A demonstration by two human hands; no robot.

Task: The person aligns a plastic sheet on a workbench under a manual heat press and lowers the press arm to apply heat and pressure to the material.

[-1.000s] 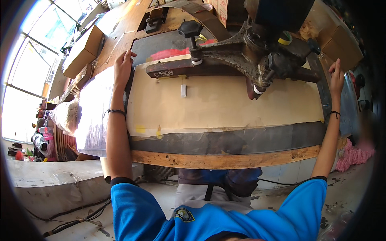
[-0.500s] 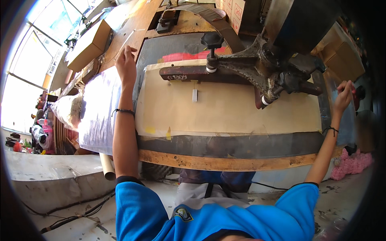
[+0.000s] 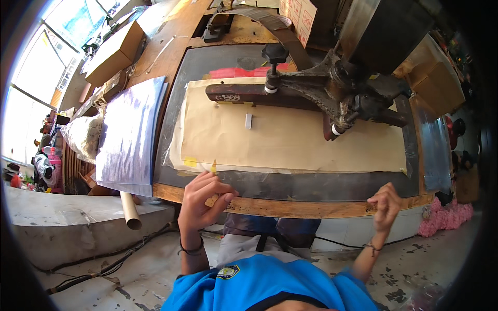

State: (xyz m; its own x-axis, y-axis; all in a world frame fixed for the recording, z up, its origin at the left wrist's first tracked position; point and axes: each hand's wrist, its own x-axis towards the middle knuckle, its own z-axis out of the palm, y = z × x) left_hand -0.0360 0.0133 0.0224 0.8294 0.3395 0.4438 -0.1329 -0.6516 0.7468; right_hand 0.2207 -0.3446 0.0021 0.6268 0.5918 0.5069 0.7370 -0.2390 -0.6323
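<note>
Over the near wooden edge of the table, my left hand [image 3: 203,199] has its fingers loosely bent and its thumb apart, with nothing visible between them. My right hand [image 3: 386,206] is closed in a loose curl at the right part of the same edge; whatever its fingers hold, if anything, is hidden. Ahead of both hands lies a tan paper sheet [image 3: 311,150] on a dark grey sheet [image 3: 290,185]. A dark metal bar [image 3: 249,95] stands over the paper, joined to a metal bracket [image 3: 337,83]. A small whitish piece [image 3: 248,121] hangs below the bar.
At left lie shiny film sheets [image 3: 127,140] overhanging the table edge. Cardboard boxes stand at far left [image 3: 116,52] and right [image 3: 438,85]. A cardboard tube [image 3: 129,210] sticks out beside the table. A heavy metal column [image 3: 386,33] rises at the upper right.
Both hands have come back toward me and inward, from beside the dark sheet's two sides to the table's near edge. My left thumb is now apart from the fingers.
</note>
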